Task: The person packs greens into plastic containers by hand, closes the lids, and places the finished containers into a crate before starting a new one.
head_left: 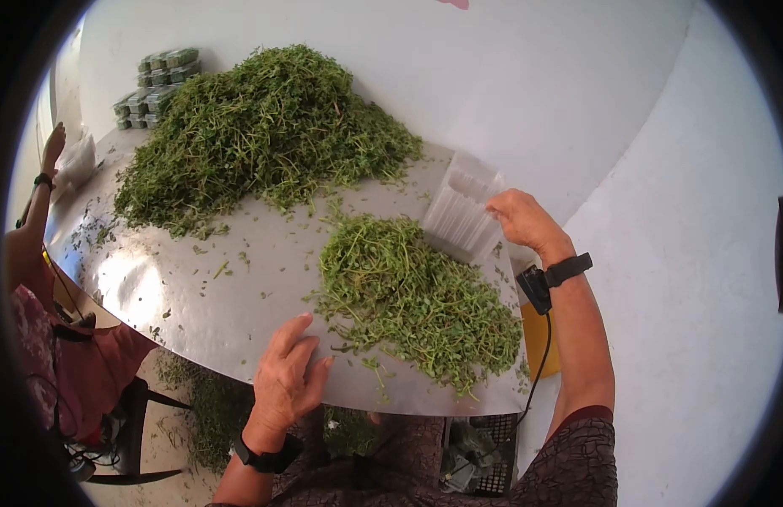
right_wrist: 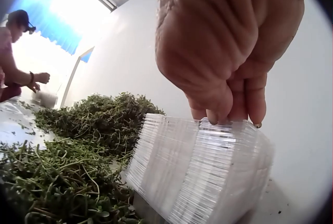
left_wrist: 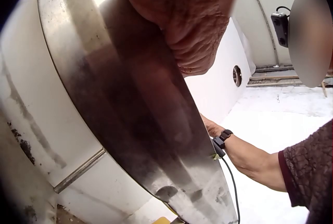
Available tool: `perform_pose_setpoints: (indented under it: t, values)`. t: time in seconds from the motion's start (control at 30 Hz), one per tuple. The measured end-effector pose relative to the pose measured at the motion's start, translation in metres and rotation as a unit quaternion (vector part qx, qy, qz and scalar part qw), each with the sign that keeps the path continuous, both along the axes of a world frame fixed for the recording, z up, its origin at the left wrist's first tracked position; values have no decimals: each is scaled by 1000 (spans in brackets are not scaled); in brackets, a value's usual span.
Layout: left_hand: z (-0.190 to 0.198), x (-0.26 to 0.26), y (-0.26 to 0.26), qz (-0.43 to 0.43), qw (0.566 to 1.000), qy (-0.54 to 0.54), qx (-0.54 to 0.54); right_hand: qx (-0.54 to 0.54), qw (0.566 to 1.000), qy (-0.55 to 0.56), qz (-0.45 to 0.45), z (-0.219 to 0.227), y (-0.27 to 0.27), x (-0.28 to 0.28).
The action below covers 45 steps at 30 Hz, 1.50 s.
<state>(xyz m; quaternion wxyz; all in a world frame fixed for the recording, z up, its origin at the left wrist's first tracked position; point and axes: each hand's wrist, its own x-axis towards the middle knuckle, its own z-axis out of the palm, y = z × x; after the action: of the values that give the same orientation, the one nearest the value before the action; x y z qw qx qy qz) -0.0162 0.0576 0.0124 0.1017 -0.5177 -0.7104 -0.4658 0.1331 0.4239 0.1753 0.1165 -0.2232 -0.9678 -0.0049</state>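
At the table's right end, my right hand (head_left: pixel 524 221) pinches the edge of a nested stack of clear plastic clamshell boxes (head_left: pixel 462 211). In the right wrist view its fingertips lie along the top rim of the box stack (right_wrist: pixel 192 164). Just left of and below the stack spreads a smaller pile of green leafy sprigs (head_left: pixel 417 304). My left hand (head_left: pixel 286 376) hangs near the table's front edge with loosely bent fingers and holds nothing. Its palm side (left_wrist: pixel 187 21) shows over the metal surface in the left wrist view.
A large heap of greens (head_left: pixel 273 127) covers the back of the metal table (head_left: pixel 265 329). Filled boxes (head_left: pixel 159 84) stand stacked at the back left. Another person's arm (head_left: pixel 38 194) reaches in at the left. A white wall (head_left: pixel 535 84) borders the table; a dark crate (head_left: pixel 493 473) sits below.
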Motion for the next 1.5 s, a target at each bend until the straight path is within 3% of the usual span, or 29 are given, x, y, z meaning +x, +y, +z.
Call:
perform_pose_setpoints:
  t: [0.07, 0.3, 0.57, 0.97, 1.17, 1.5]
  values:
    - [0, 0, 0, 2, 1000, -3, -1, 62, 997, -47, 9, 4, -2, -2]
    - [-1, 1, 0, 3, 1000, 0, 5, 26, 999, 3, 33, 0, 2, 2]
    - [-1, 1, -1, 2, 1000, -18, -5, 167, 983, -64, 48, 0, 4, -5]
    - [-1, 0, -1, 3, 1000, -12, -5, 217, 973, -59, 51, 1, 6, -7]
    - [1, 0, 0, 2, 1000, -4, 8, 195, 977, 23, 82, 2, 8, -7]
    - [0, 0, 0, 5, 1000, -6, 12, 137, 989, 4, 59, 6, 3, -5]
